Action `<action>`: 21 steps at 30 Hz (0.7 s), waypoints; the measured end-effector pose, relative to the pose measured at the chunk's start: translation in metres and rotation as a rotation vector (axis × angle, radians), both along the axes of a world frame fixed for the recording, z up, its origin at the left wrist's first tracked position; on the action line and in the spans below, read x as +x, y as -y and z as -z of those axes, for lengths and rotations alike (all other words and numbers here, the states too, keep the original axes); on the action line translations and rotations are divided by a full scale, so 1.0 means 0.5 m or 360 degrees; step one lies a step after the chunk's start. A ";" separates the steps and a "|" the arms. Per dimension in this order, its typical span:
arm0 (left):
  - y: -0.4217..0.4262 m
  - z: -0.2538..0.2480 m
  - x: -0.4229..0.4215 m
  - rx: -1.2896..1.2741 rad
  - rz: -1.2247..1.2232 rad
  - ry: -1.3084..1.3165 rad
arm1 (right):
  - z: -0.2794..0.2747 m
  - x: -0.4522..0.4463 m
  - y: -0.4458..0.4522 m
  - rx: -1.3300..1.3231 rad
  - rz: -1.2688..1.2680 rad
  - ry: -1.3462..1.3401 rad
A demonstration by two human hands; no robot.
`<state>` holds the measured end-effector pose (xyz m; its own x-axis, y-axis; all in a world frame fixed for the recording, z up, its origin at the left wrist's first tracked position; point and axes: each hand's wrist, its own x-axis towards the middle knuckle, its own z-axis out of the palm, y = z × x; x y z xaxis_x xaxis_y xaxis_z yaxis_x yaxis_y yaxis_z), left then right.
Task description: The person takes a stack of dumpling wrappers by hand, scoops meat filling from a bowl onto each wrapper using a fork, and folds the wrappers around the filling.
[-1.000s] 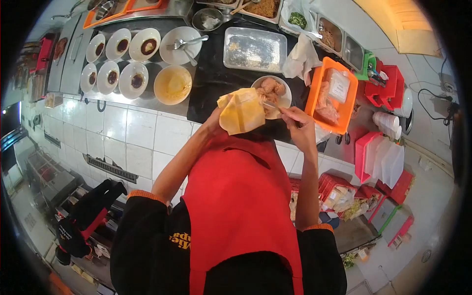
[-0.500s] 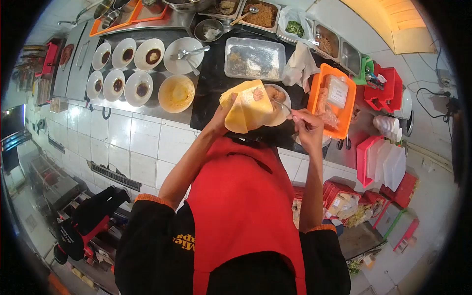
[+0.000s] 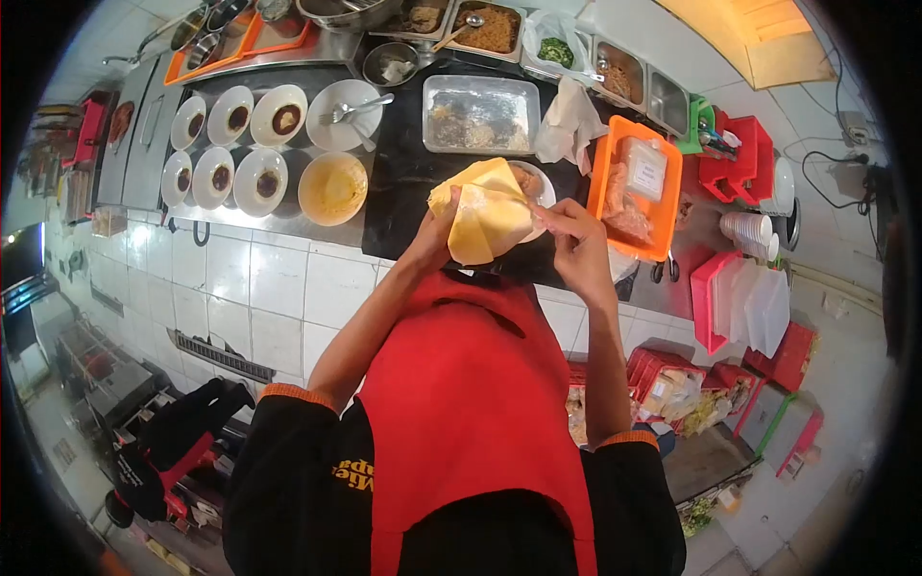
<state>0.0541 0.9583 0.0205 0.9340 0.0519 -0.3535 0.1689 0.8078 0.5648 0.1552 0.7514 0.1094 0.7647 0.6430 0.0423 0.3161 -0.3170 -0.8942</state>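
Bright, fairly even light leaves white glare on the floor tiles [image 3: 279, 278] near the left front corner of the steel counter [image 3: 290, 211]. The yellow sheets [image 3: 485, 226] look pale against the black worktop [image 3: 399, 206]. Fisheye distortion bows the surroundings into blackened corners; the white label [image 3: 647, 173] in the orange tray [image 3: 603, 168] is too soft to read.

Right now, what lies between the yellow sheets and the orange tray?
In the head view, the right hand, the edge of the white bowl and dark counter lie between the yellow sheets and the orange tray.
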 end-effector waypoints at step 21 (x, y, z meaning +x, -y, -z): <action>0.009 0.000 0.016 -0.0299 0.0058 0.0015 | -0.002 0.041 0.043 0.0089 -0.0008 -0.0320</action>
<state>0.0619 0.9538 0.0204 0.9374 -0.0480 -0.3450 0.1952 0.8927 0.4061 0.1755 0.7302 0.1104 0.7580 0.6479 -0.0753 0.1309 -0.2642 -0.9555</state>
